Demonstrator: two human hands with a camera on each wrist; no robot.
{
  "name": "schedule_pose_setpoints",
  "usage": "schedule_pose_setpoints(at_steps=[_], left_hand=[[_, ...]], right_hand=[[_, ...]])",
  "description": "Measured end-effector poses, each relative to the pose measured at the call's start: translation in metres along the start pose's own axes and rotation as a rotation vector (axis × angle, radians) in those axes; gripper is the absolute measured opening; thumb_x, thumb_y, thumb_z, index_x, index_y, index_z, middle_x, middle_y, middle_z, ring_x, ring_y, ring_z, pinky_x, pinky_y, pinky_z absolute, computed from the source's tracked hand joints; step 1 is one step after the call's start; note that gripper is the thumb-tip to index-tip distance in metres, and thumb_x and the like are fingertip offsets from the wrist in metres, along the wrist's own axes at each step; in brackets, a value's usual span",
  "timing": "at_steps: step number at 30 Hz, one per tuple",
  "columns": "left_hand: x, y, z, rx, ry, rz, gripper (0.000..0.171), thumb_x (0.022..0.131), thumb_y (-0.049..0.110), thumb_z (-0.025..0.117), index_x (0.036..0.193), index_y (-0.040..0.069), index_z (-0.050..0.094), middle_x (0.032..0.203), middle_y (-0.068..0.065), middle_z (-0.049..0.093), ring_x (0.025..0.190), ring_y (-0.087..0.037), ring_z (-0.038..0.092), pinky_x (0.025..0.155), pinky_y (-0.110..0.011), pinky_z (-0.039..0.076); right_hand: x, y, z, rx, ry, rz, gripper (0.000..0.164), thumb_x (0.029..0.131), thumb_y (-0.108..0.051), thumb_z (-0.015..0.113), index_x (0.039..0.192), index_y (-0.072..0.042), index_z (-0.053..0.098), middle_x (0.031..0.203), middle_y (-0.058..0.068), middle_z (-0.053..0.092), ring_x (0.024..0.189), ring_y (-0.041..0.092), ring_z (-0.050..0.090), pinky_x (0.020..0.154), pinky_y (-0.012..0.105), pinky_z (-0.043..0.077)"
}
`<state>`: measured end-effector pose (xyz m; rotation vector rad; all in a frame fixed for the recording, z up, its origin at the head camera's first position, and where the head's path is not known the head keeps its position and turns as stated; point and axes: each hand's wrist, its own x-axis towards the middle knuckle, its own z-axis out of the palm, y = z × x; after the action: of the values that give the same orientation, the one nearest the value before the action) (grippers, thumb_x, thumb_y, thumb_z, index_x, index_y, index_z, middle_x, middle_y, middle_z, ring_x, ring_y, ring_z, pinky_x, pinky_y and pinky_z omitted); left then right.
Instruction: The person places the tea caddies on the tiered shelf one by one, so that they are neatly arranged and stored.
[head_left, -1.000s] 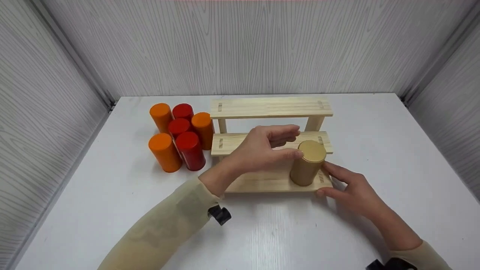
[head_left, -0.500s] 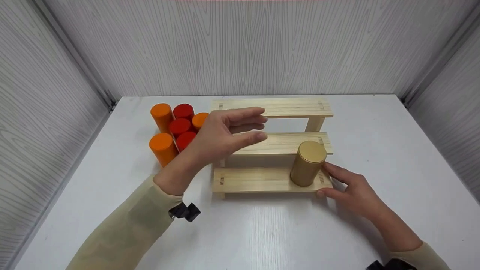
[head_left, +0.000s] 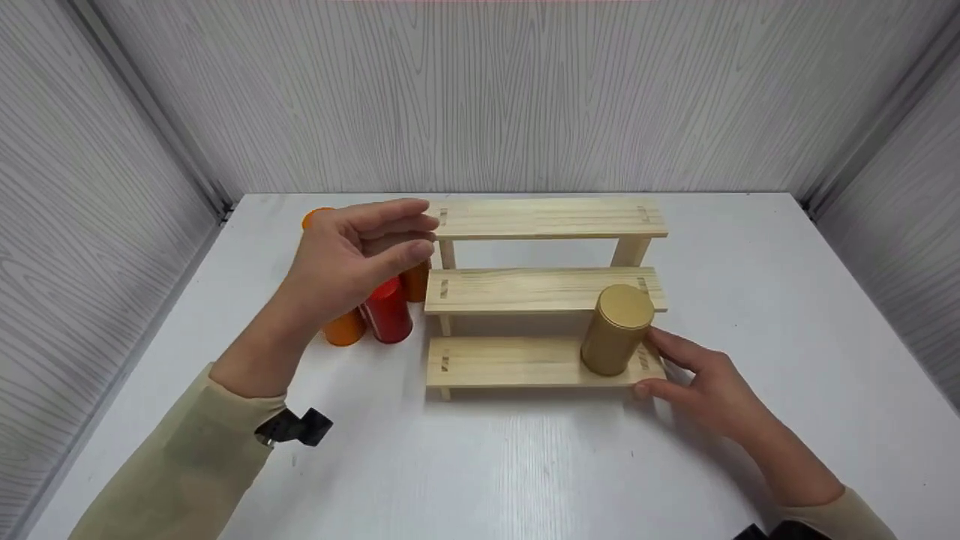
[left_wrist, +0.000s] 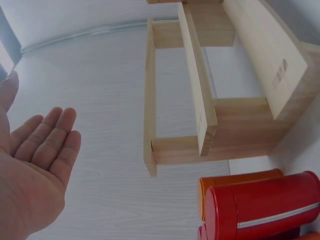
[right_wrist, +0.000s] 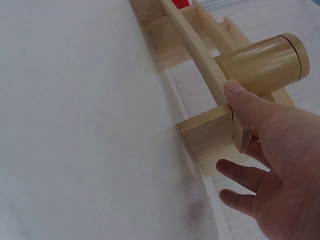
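Observation:
A gold cylindrical canister [head_left: 618, 330] stands upright near the right end of the lowest board of a three-step wooden rack [head_left: 517, 364]. My right hand [head_left: 709, 386] grips that board's right end, thumb on its front edge, beside the canister; the right wrist view shows the canister [right_wrist: 265, 65] just past the thumb. Holding nothing, my left hand [head_left: 337, 262] hovers over the group of canisters left of the rack, its fingers extended and thumb apart. Below it a red canister [head_left: 388, 311] and an orange canister [head_left: 345, 328] show partly; the hand hides others.
The rack's middle board [head_left: 525, 289] and top board [head_left: 547, 217] rise behind the lowest one. In the left wrist view, a red canister [left_wrist: 270, 202] stands close to the rack's end. A white wood-grain wall [head_left: 487, 90] borders the white table at the back.
My left hand has drawn away from the gold canister and moved left across the rack to above the red and orange canisters. My right hand has stayed at the rack's right end.

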<state>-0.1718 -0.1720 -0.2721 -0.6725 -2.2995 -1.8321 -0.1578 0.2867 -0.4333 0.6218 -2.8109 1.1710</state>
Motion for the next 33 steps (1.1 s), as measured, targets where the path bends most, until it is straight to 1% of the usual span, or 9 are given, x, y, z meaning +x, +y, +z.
schedule_pose_setpoints(at_steps=[7,12,14,16,20,22,24,30,33], left_hand=[[-0.009,-0.006,-0.027,0.049,0.077,-0.029,0.043,0.097,0.009,0.080,0.139,0.008,0.071,0.123,-0.008,0.077,0.116,-0.021,0.074,0.098,-0.030,0.058],[-0.015,-0.014,-0.044,0.114,0.115,-0.056,0.044,0.099,0.019,0.078,0.141,0.010,0.070,0.123,-0.009,0.077,0.116,-0.017,0.073,0.098,-0.027,0.057],[-0.017,-0.018,-0.050,0.143,0.130,-0.073,0.045,0.100,0.023,0.078,0.142,0.011,0.069,0.123,-0.007,0.077,0.115,-0.015,0.073,0.097,-0.025,0.057],[-0.018,-0.024,-0.056,0.155,0.145,-0.094,0.047,0.100,0.024,0.078,0.143,0.010,0.068,0.123,-0.005,0.077,0.112,-0.014,0.074,0.095,-0.025,0.058],[-0.021,-0.034,-0.067,0.155,0.175,-0.125,0.049,0.099,0.025,0.078,0.144,0.008,0.067,0.120,-0.003,0.077,0.109,-0.013,0.075,0.095,-0.023,0.058],[-0.023,-0.039,-0.072,0.152,0.187,-0.132,0.049,0.100,0.024,0.078,0.144,0.008,0.067,0.120,-0.003,0.077,0.109,-0.013,0.075,0.097,-0.021,0.056],[-0.024,-0.044,-0.077,0.149,0.197,-0.139,0.048,0.100,0.024,0.077,0.144,0.007,0.066,0.120,-0.003,0.077,0.111,-0.012,0.074,0.099,-0.019,0.054],[-0.028,-0.056,-0.089,0.178,0.209,-0.183,0.053,0.101,0.027,0.076,0.148,0.007,0.063,0.130,-0.005,0.073,0.118,-0.010,0.070,0.099,-0.017,0.053],[-0.030,-0.062,-0.095,0.206,0.205,-0.209,0.055,0.100,0.029,0.077,0.149,0.009,0.062,0.130,-0.003,0.073,0.119,-0.009,0.068,0.100,-0.016,0.052]], right_hand=[[-0.001,0.000,0.000,0.008,-0.005,0.000,0.081,0.088,-0.034,0.089,0.157,-0.011,0.053,0.156,0.008,0.054,0.143,0.030,0.052,0.108,0.021,0.046],[-0.001,-0.002,0.000,0.010,-0.015,0.003,0.083,0.088,-0.035,0.089,0.158,-0.011,0.052,0.158,0.009,0.053,0.144,0.031,0.052,0.110,0.046,0.050],[-0.001,-0.002,0.000,0.011,-0.014,0.002,0.082,0.088,-0.034,0.089,0.158,-0.012,0.052,0.157,0.008,0.053,0.143,0.030,0.052,0.109,0.050,0.050],[-0.001,-0.002,-0.001,0.009,-0.011,-0.003,0.082,0.088,-0.033,0.089,0.158,-0.013,0.052,0.157,0.007,0.054,0.143,0.029,0.052,0.109,0.044,0.050],[-0.002,-0.002,-0.001,0.011,-0.006,-0.013,0.080,0.088,-0.030,0.089,0.158,-0.014,0.053,0.156,0.005,0.055,0.141,0.028,0.053,0.107,0.020,0.046],[-0.002,-0.002,-0.001,0.014,-0.005,-0.015,0.080,0.088,-0.030,0.089,0.157,-0.014,0.053,0.155,0.005,0.055,0.141,0.029,0.054,0.105,0.014,0.042],[-0.002,-0.002,-0.001,0.014,-0.008,-0.009,0.081,0.088,-0.031,0.089,0.158,-0.014,0.053,0.156,0.005,0.055,0.141,0.028,0.054,0.105,0.015,0.043],[-0.001,-0.003,-0.001,0.008,-0.011,0.000,0.081,0.088,-0.032,0.089,0.158,-0.013,0.053,0.156,0.006,0.055,0.142,0.028,0.053,0.109,0.039,0.050],[-0.002,-0.003,-0.001,0.014,-0.006,-0.007,0.081,0.087,-0.031,0.090,0.158,-0.013,0.053,0.156,0.006,0.055,0.142,0.028,0.053,0.108,0.029,0.049]])
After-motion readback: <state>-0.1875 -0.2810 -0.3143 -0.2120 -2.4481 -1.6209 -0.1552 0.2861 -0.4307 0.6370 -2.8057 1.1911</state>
